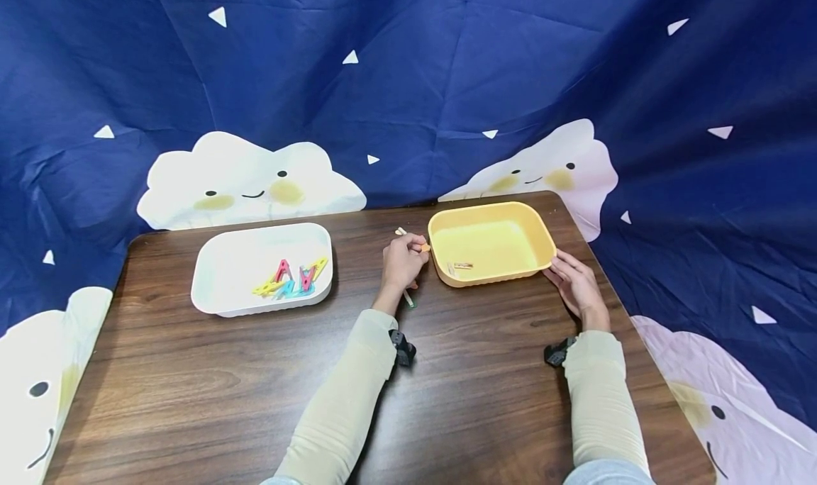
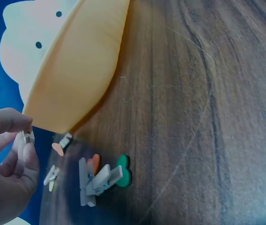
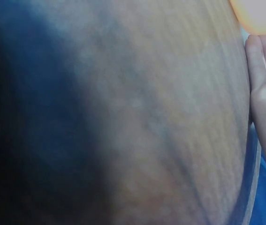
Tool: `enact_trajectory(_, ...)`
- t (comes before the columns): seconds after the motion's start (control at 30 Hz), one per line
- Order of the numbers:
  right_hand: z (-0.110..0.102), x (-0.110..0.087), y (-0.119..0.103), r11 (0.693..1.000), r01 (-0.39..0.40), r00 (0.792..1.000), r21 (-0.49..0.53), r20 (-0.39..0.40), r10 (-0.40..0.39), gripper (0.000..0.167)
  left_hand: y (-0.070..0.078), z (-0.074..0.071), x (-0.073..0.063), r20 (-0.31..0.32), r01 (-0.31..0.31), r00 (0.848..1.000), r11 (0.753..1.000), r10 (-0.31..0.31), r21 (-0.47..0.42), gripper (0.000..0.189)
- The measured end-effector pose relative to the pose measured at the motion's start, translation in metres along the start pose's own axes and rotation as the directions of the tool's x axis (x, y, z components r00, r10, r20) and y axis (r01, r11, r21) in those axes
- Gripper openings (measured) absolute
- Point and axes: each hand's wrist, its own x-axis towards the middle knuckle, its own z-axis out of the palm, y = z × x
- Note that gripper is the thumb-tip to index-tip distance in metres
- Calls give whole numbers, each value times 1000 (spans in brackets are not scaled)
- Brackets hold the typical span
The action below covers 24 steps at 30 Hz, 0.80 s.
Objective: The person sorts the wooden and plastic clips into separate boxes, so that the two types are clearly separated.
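Observation:
My left hand (image 1: 403, 261) is at the left end of the yellow bin (image 1: 491, 278). Between thumb and forefinger it pinches a small wooden clothespin (image 2: 27, 137), mostly hidden by the fingers. Below that hand, several more small clothespins lie on the table, one with a green shape (image 2: 124, 171) and one with an orange oval (image 2: 57, 149). Inside the yellow bin a small clothespin (image 1: 463, 266) lies near the front left. With fingers extended, my right hand (image 1: 577, 283) touches the bin's right end; the right wrist view catches only part of it.
To the left stands a white bin (image 1: 220, 302) holding several plastic clothespins (image 1: 306, 278) in red, yellow and blue. Both bins sit on a brown wooden table (image 1: 255, 371). A blue cloth (image 1: 408, 95) with cloud prints hangs behind the table's far edge.

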Motion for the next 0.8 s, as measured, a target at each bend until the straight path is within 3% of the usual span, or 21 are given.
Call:
enact_trajectory(0.2, 1, 0, 0, 1000, 1, 1000, -12, 2, 0, 27, 7, 0, 1, 1, -23, 1000, 1000, 23, 17, 16)
enact_trajectory(0.8, 0, 1, 1, 1000, -7, 1000, -13, -5, 7, 28, 18, 10, -1, 53, -52, 997, 997, 55, -58, 18)
